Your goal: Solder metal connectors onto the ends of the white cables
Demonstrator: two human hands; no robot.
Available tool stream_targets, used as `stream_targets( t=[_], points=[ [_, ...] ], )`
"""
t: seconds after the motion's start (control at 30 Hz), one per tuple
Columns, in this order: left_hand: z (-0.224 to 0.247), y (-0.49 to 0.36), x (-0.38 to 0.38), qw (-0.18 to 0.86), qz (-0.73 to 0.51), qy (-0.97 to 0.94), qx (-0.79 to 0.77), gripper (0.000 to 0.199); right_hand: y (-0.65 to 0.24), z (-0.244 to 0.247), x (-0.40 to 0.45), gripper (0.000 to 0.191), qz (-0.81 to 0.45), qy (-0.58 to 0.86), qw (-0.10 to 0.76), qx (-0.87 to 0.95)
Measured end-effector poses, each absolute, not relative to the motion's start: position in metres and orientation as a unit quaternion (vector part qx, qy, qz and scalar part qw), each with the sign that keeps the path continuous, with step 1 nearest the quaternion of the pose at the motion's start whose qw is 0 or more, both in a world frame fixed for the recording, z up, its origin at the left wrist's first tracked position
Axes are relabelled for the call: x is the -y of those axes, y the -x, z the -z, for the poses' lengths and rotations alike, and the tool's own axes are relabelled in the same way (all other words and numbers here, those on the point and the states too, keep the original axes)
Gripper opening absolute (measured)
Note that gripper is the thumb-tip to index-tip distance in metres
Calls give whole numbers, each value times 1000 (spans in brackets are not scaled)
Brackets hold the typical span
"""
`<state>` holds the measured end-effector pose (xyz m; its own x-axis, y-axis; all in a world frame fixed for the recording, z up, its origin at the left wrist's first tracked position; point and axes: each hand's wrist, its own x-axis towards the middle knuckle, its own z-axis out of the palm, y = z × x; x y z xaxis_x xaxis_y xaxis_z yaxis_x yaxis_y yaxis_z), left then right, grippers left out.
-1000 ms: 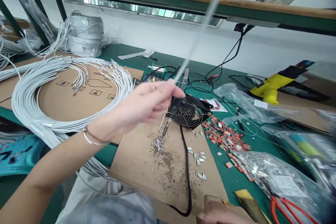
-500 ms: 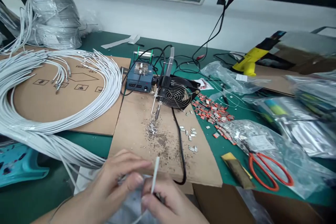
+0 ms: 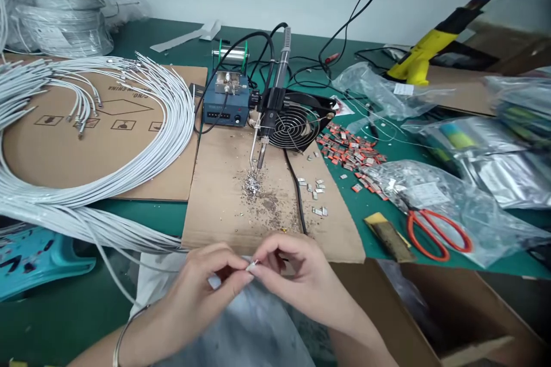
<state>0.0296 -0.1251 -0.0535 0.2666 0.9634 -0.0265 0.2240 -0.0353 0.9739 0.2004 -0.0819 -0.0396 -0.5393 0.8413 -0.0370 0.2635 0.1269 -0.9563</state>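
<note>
At the bench's front edge, my left hand (image 3: pixel 209 282) and my right hand (image 3: pixel 297 275) meet fingertip to fingertip. Both pinch the end of a white cable (image 3: pixel 253 266); only a small pale bit of it shows between the fingers. The rest of this cable is hidden by my hands. Beyond them, a cardboard sheet (image 3: pixel 224 206) carries a heap of solder scraps (image 3: pixel 252 183). A soldering iron (image 3: pixel 275 92) is held tip-down over the scraps, beside a blue soldering station (image 3: pixel 226 108).
A big coil of white cables (image 3: pixel 172 143) lies on the left, above a turquoise tray (image 3: pixel 64 264). A black fan (image 3: pixel 297 126) stands behind the iron. Small orange-and-silver parts (image 3: pixel 350 149), red-handled scissors (image 3: pixel 439 235) and plastic bags lie right. An open carton (image 3: pixel 387 304) sits below the edge.
My left fingers have closed together and come against my right fingertips at the cable end. The cable's upright tip no longer shows. The view has tilted downward.
</note>
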Motion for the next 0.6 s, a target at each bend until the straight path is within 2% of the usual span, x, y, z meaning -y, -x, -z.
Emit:
stream_targets(
  t=[0.07, 0.23, 0.37, 0.43, 0.5, 0.53, 0.6],
  points=[
    [55, -27, 125, 434, -364, -670, -480, 13, -198, 43, 83, 5, -536, 394, 287, 689],
    [61, -23, 127, 393, -369, -699, -471, 6, -191, 51, 89, 11, -577, 384, 325, 644],
    [61, -23, 129, 377, -415, -683, -468, 7, -181, 57, 89, 23, -663, 357, 407, 517],
    [59, -24, 129, 427, -433, -644, -464, 9, -180, 59, 86, 25, -711, 321, 468, 416],
    [56, -23, 128, 537, -443, -554, -457, 5, -185, 58, 82, 23, -693, 313, 525, 383],
    [55, -23, 128, 600, -443, -496, -445, 9, -189, 57, 80, 19, -669, 323, 527, 412],
    [53, -23, 127, 694, -432, -399, -417, 18, -195, 51, 79, 6, -614, 347, 467, 534]
  ],
)
